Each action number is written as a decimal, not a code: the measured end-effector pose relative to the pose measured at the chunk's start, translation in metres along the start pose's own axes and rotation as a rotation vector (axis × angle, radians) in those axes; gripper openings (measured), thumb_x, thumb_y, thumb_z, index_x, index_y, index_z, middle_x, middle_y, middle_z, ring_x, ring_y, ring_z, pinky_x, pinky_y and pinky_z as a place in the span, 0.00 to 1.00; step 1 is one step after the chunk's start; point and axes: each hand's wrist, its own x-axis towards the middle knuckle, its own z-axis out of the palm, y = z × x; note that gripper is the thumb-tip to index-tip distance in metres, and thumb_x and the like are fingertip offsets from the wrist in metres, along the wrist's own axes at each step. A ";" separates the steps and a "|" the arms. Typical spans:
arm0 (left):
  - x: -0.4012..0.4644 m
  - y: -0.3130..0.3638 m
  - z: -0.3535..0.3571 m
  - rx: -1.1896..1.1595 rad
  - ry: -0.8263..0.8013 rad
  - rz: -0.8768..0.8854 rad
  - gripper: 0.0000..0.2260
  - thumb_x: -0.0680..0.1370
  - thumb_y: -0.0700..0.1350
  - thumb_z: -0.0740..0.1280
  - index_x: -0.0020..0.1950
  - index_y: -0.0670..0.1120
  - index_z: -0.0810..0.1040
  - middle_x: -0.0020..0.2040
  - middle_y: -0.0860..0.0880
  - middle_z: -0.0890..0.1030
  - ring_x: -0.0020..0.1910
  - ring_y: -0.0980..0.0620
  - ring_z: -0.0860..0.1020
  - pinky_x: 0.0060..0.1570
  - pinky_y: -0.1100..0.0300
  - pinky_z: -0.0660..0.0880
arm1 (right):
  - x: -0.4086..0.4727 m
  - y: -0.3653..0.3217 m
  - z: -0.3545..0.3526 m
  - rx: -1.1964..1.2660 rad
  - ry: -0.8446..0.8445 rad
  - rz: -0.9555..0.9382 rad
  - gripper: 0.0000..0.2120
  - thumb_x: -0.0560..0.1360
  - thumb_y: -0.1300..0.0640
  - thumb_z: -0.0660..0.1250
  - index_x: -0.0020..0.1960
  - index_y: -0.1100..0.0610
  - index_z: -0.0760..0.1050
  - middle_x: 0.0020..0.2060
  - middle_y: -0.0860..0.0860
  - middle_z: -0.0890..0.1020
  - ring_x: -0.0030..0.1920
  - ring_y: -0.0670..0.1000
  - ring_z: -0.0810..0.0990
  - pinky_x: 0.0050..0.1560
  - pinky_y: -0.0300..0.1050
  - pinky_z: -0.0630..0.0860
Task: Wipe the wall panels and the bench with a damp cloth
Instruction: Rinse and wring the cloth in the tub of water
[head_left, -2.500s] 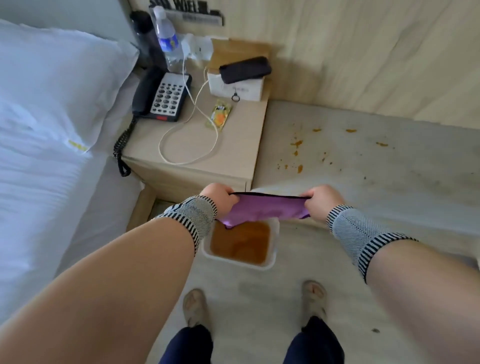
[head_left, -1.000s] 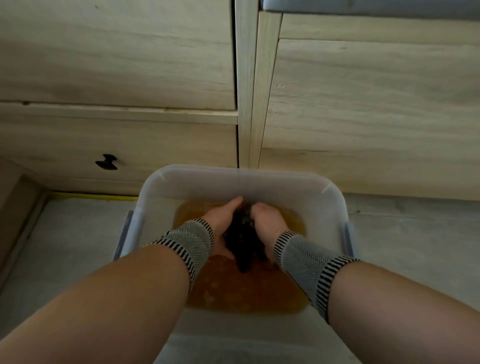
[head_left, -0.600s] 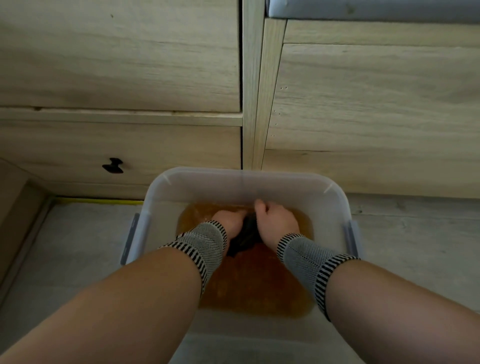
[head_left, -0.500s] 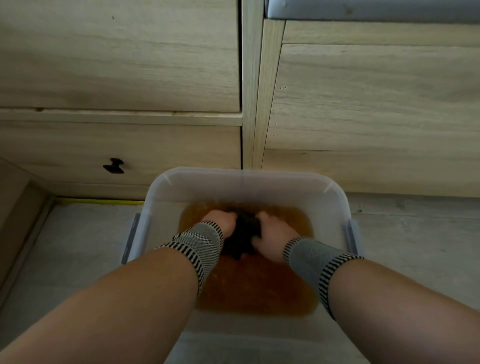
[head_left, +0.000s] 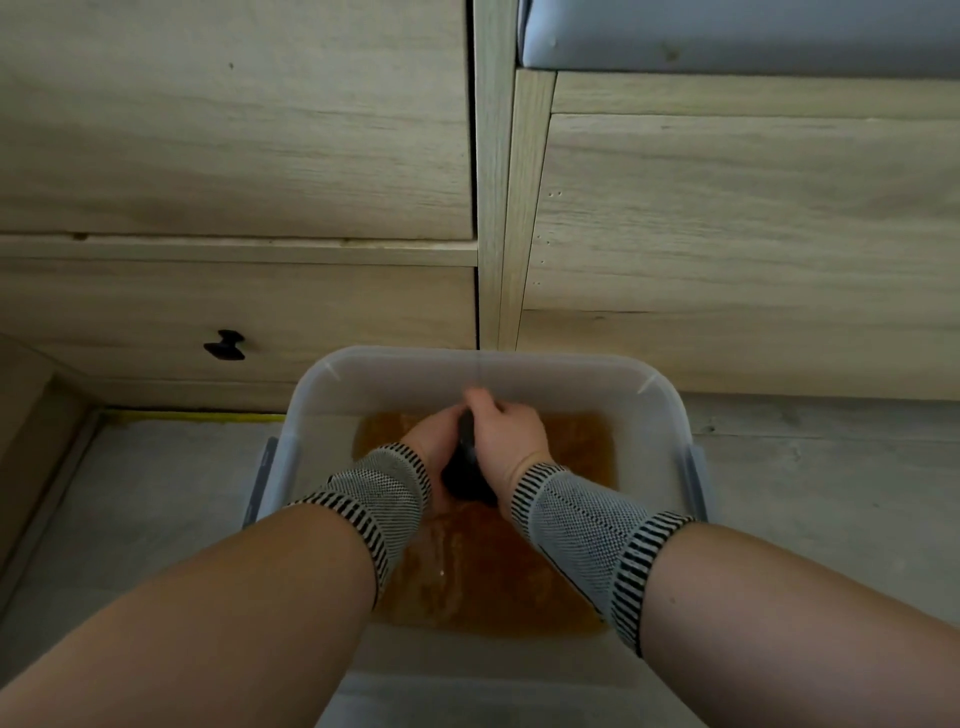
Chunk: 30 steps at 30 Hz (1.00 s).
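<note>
Both hands squeeze cloth, apparently wet, mid-tub.

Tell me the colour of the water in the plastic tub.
Murky orange-brown water, seen in the head view, in the translucent plastic tub.

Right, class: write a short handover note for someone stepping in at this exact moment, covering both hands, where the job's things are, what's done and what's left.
Left hand and right hand: both grip the dark, wet bunched cloth between them.
Cloth: held over the brownish water inside the translucent plastic tub on the grey floor.
Done: cloth is wetted.
Left: wring it out, then wipe the light wooden wall panels and the bench; no wiping shows here.
</note>
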 end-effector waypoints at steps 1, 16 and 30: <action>0.003 0.000 -0.001 0.065 0.035 0.027 0.20 0.80 0.56 0.66 0.57 0.39 0.80 0.50 0.37 0.83 0.47 0.41 0.82 0.44 0.47 0.81 | 0.001 0.002 -0.003 -0.128 0.021 -0.059 0.20 0.79 0.43 0.59 0.36 0.55 0.74 0.36 0.54 0.80 0.40 0.54 0.81 0.49 0.52 0.80; 0.009 -0.008 -0.002 0.320 0.137 -0.048 0.27 0.79 0.61 0.64 0.72 0.47 0.70 0.69 0.39 0.73 0.66 0.35 0.72 0.60 0.36 0.72 | 0.023 0.019 -0.035 -0.393 -0.296 0.205 0.09 0.78 0.62 0.59 0.53 0.58 0.76 0.59 0.62 0.77 0.60 0.63 0.76 0.61 0.55 0.74; 0.029 -0.009 -0.005 0.558 0.259 0.094 0.19 0.81 0.52 0.63 0.59 0.37 0.78 0.59 0.38 0.80 0.57 0.39 0.79 0.60 0.48 0.76 | 0.020 0.027 -0.035 -1.043 -0.085 -0.272 0.27 0.83 0.41 0.46 0.54 0.57 0.77 0.46 0.57 0.81 0.47 0.57 0.81 0.49 0.50 0.78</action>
